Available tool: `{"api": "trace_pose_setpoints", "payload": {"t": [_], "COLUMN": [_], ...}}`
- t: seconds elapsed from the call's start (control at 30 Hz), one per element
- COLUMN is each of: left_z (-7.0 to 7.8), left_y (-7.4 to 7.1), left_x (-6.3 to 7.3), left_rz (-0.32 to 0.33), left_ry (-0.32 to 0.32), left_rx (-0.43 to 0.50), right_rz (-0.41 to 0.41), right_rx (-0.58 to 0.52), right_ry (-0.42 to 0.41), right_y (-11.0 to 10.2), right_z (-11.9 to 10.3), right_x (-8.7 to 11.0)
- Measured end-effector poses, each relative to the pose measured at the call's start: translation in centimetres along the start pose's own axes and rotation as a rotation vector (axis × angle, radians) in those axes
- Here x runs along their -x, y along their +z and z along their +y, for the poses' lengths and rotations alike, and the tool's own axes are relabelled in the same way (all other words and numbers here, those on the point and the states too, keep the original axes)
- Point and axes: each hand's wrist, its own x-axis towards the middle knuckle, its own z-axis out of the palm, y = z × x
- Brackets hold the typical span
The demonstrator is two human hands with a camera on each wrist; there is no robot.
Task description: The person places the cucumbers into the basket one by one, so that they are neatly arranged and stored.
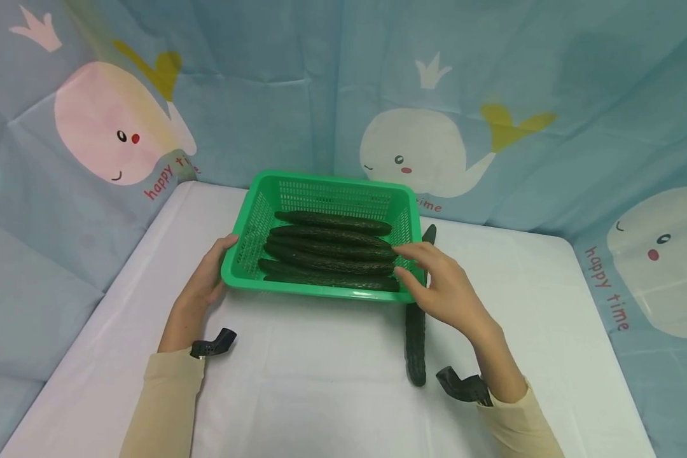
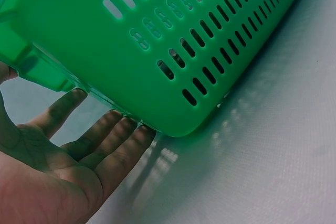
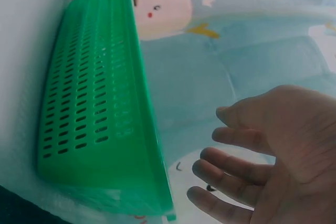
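A green plastic basket (image 1: 315, 289) with slotted walls stands on the table, holding several dark green cucumbers (image 1: 332, 251) laid side by side. My left hand (image 1: 208, 273) is at the basket's left end. In the left wrist view, its extended fingers (image 2: 113, 153) touch the outer wall. Over the right end hovers my right hand (image 1: 449, 289), fingers loosely bent and spread; the right wrist view shows them apart from the rim with nothing between them. Another cucumber (image 1: 415, 346) lies on the table by the basket's right end, partly hidden by the basket and right hand.
A white cloth (image 1: 320, 388) covers the table. Blue curtains (image 1: 263, 114) printed with whales hang behind the table and along both sides, close to the basket's back edge. A small black camera (image 1: 464, 385) sits on the right wrist and another black camera (image 1: 214, 345) on the left.
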Motion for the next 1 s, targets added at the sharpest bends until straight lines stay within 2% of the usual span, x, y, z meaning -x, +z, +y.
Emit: {"api": "trace_pose_setpoints", "payload": {"t": [0.17, 0.43, 0.83, 1.0], "left_z": [0.1, 0.1, 0.3, 0.2], "left_y": [-0.1, 0.0, -0.3, -0.1], "left_x": [-0.1, 0.0, 0.1, 0.1], "left_rz": [-0.004, 0.004, -0.01, 0.005], "left_ry": [-0.019, -0.011, -0.01, -0.009], "left_rx": [0.014, 0.023, 0.0, -0.01], "right_rz": [0.04, 0.058, 0.1, 0.108], "right_rx": [-0.032, -0.073, -0.102, -0.113], "right_ry": [0.015, 0.061, 0.138, 0.166], "right_y": [-0.2, -0.1, 0.3, 0.4], "right_z": [0.7, 1.7, 3.0, 3.7], "right_x": [0.7, 1.7, 3.1, 3.5]}}
